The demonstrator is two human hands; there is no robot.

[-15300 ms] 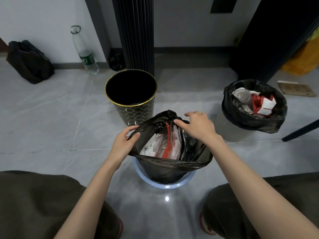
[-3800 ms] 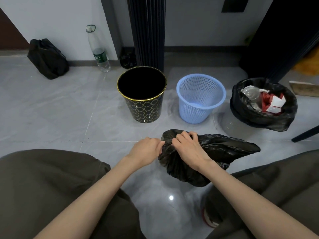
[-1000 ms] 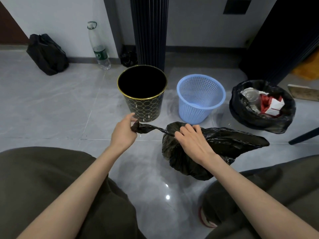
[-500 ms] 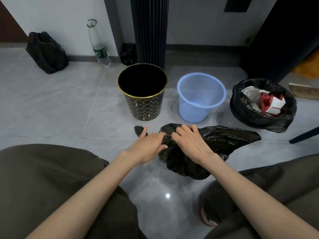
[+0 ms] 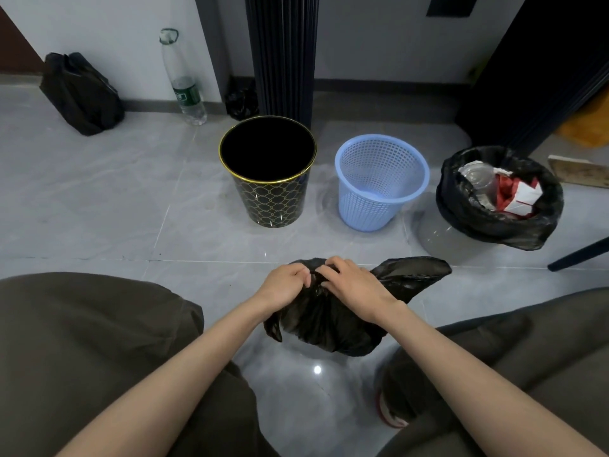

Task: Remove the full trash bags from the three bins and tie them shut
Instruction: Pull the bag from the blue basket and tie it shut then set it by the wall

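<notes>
Trash bag (image 5: 329,321), lower centre: left hand (image 5: 286,286) and right hand (image 5: 354,285) are pinching its gathered neck together; knotting is going best with both ears pulled snug.

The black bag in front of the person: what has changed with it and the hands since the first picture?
The black bag left the blue basket and now lies on the floor, its mouth gathered shut. The basket stands empty beside the black bin. The left hand, which a second ago pulled a strip leftward, has returned; both it and the right hand grip the top. The third bin's bag stayed open and full.
</notes>
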